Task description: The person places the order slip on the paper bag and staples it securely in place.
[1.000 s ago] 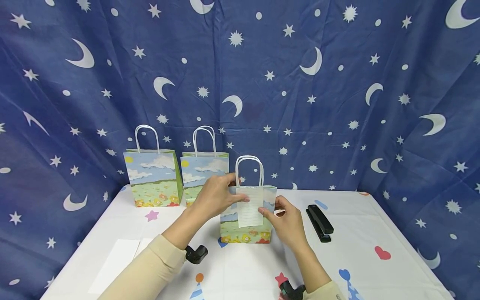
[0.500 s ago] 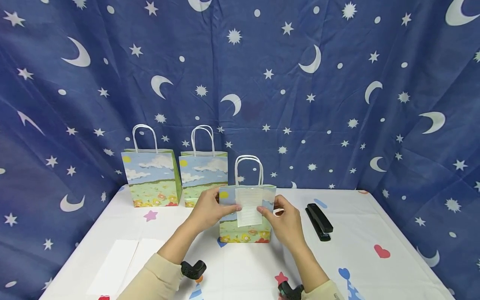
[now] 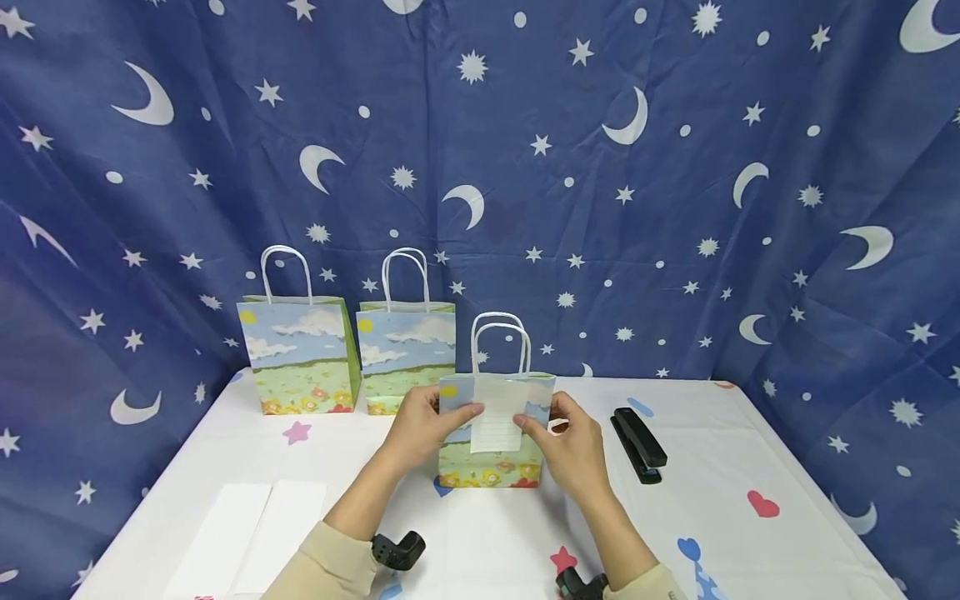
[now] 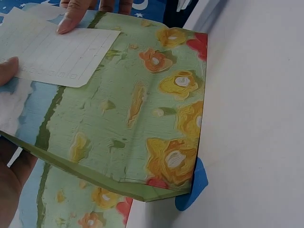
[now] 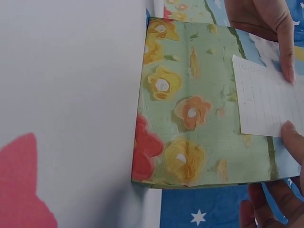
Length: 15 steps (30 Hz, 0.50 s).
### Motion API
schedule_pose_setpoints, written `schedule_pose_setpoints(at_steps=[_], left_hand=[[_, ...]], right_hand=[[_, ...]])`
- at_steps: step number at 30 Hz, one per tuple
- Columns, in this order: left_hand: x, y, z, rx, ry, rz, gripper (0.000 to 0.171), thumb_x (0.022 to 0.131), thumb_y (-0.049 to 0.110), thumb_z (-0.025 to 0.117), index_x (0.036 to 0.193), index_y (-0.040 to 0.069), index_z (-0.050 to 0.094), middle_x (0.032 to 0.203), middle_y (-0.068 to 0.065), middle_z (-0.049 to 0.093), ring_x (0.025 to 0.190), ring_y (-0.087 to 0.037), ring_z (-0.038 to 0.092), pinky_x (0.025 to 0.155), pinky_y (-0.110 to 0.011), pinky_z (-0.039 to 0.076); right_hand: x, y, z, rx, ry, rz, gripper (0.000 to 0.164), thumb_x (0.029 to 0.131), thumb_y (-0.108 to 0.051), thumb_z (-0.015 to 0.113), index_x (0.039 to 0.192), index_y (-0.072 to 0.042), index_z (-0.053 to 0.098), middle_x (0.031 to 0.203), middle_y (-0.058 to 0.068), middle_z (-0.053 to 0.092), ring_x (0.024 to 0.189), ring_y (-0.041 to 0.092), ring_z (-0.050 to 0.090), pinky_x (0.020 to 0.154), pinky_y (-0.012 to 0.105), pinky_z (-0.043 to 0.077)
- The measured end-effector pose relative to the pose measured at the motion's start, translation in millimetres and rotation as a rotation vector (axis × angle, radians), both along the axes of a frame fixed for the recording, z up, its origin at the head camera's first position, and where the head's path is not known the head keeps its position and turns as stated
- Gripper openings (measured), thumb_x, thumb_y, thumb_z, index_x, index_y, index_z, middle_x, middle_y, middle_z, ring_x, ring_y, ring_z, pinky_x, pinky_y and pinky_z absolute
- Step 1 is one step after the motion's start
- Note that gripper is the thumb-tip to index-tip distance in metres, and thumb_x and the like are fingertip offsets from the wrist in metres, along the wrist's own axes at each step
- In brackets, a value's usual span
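Note:
A small paper gift bag (image 3: 489, 468) printed with sky, meadow and flowers stands upright mid-table, its white twisted handles (image 3: 498, 321) raised. Against its front lies a white lined slip of paper (image 3: 495, 425). My left hand (image 3: 422, 427) grips the bag's left side, its thumb pressing the slip's left edge. On the other side, my right hand (image 3: 576, 450) pinches bag and slip, thumb in front. In the right wrist view, both thumbs lie on the slip (image 5: 263, 102) and some fingers curl behind the bag (image 5: 199, 142). The left wrist view shows the ruled slip (image 4: 57, 52) too.
Two matching gift bags, one at far left (image 3: 300, 358) and one beside it (image 3: 405, 350), stand behind. A black stapler (image 3: 639, 444) lies right of my right hand. White paper sheets (image 3: 225, 533) lie at front left. A starry blue curtain (image 3: 570, 208) hangs behind the table.
My left hand has come down from the bag's top edge by the handle to its left side, its thumb now at the slip's edge. The front handle has tipped slightly forward. My right hand keeps its hold.

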<state>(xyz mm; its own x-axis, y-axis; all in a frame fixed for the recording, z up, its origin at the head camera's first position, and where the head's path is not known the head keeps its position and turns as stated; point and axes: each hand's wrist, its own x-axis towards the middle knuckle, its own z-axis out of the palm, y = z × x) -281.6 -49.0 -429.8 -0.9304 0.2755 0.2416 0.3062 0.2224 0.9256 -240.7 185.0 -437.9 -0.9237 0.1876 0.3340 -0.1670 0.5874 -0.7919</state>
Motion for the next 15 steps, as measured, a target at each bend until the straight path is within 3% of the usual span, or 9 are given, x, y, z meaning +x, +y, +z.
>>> schedule_pose_setpoints(at_steps=[6, 12, 15], left_hand=[[-0.5, -1, 1.2, -0.003, 0.017, -0.028, 0.056, 0.094, 0.039, 0.078, 0.061, 0.013, 0.040, 0.050, 0.008, 0.027, 0.045, -0.009, 0.024, 0.045, -0.022, 0.024], [0.3, -3, 1.9, 0.000, -0.021, 0.001, 0.061, 0.093, 0.042, 0.078, 0.059, 0.013, 0.038, 0.049, 0.010, 0.025, 0.044, -0.011, 0.021, 0.044, -0.023, 0.022], [-0.6, -3, 2.1, 0.003, -0.025, 0.001, 0.060, 0.093, 0.042, 0.078, 0.059, 0.013, 0.038, 0.050, 0.010, 0.024, 0.045, -0.011, 0.021, 0.045, -0.024, 0.022]], right_hand=[[1.3, 1, 2.4, -0.004, -0.011, 0.009, 0.032, 0.083, -0.037, 0.089, 0.098, -0.020, 0.067, 0.091, 0.000, 0.072, 0.091, 0.018, 0.064, 0.086, 0.036, 0.052], [-1.4, 22, 12.2, -0.010, 0.011, 0.143, 0.039, 0.085, -0.032, 0.088, 0.115, -0.018, 0.068, 0.107, 0.002, 0.073, 0.103, 0.021, 0.067, 0.091, 0.042, 0.055], [-1.0, 42, 22.2, -0.011, 0.029, 0.160, 0.041, 0.087, -0.027, 0.086, 0.121, -0.013, 0.068, 0.114, 0.006, 0.072, 0.107, 0.025, 0.067, 0.091, 0.038, 0.055]])
